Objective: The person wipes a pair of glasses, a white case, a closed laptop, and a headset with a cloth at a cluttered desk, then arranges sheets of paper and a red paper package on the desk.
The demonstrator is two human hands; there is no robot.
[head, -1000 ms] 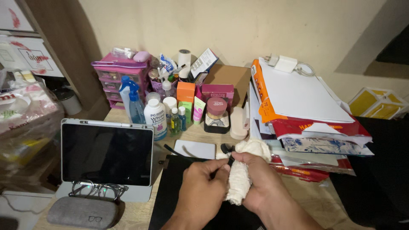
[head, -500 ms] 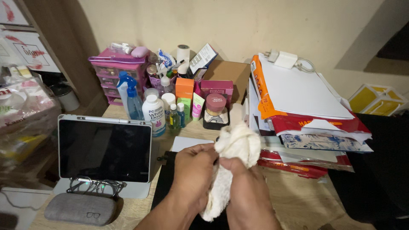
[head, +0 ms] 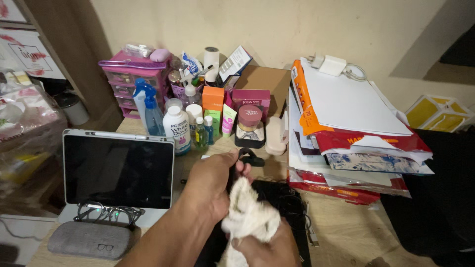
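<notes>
Counter [head: 346,222], front edge: left hand [head: 213,180] pinched black glasses [head: 246,159]; right hand [head: 264,247] clutched soft cloth [head: 247,215]. Glasses likely fragile; best held by frame.

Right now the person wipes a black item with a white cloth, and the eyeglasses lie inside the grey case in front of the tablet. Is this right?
Not quite. The head view shows the eyeglasses outside the closed grey case, resting between it and the tablet. The white cloth and black item are as you say.

head view, looking down, close on desk [head: 346,222]
</notes>
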